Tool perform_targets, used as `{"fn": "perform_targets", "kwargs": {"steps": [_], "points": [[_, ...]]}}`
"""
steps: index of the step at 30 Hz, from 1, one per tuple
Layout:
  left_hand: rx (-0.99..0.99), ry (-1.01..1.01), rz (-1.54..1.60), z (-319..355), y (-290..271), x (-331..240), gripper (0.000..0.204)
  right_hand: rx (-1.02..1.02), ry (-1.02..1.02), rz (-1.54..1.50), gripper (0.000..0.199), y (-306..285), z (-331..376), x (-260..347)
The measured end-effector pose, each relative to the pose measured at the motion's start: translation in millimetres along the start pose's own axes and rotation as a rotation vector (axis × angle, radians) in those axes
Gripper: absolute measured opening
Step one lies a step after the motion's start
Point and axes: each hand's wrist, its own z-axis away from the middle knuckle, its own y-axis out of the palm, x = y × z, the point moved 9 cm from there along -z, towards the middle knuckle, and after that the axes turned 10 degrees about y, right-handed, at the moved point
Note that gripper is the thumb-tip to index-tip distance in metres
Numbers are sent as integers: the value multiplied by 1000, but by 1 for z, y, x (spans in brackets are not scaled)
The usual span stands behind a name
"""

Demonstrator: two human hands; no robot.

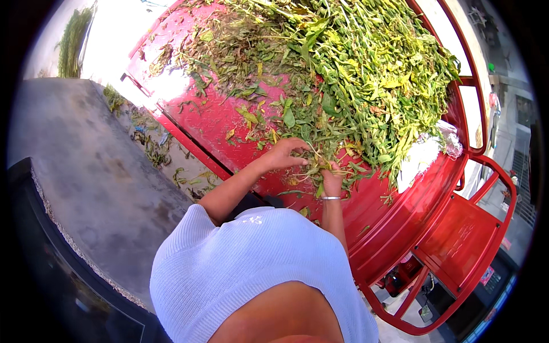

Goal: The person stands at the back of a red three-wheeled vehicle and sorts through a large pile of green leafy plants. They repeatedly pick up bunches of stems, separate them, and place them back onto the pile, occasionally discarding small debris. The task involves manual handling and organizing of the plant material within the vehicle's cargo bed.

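A large heap of green and yellowing leafy plant stalks (366, 63) lies in a red metal cart bed (206, 123). My left hand (287, 153) reaches into the near edge of the heap, fingers curled around thin stems (313, 155). My right hand (331, 182), with a silver bangle (330, 198) on its wrist, grips a small bunch of stalks just beside the left hand. Both hands are almost touching at the pile's lower edge. I wear a white knitted top (257, 263).
Loose leaves (154, 150) are strewn over the cart bed and the concrete ground (86, 171) to the left. A red frame and seat (463, 240) of the cart sit at the right. A white plastic bag (423, 154) lies under the heap's right edge.
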Motion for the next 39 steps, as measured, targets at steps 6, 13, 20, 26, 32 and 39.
{"fn": "perform_targets", "kwargs": {"steps": [6, 13, 20, 26, 32, 39], "points": [[-528, -318, -1173, -4, -146, 30, 53, -248, -69, 182, 23, -90, 6, -18], [-227, -59, -1026, -4, -127, 114, 31, -164, -220, 602, 20, -90, 13, -49], [-393, 54, -1091, 67, -91, 48, 24, -180, -27, 586, 17, -93, 14, -84], [-532, -2, -765, 43, -164, 81, 23, -162, 30, 588, 20, -99, 4, -97], [-817, -326, -1075, -55, -306, 47, 81, -89, -44, 676, 20, -101, 3, -91], [-743, -197, -781, -100, -368, 114, 25, -127, -92, 741, 20, -116, 14, -77]]}}
